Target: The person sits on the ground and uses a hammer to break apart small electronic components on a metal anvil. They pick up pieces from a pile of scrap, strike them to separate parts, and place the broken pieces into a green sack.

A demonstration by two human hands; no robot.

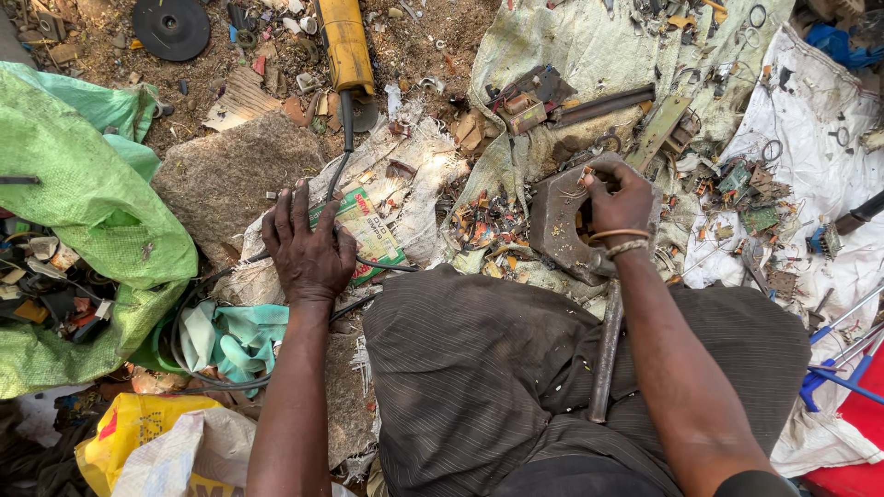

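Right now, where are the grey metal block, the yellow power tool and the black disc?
Grey metal block (559,219): head view, on its flat left face, beside the right hand (619,201) gripping it.
Yellow power tool (345,41): head view, mid-body.
Black disc (171,26): head view, near its hub.

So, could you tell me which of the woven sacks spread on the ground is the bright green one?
The green sack at the far left, beside the left hand. The sacks under the scrap by the right hand are pale grey-green and white.
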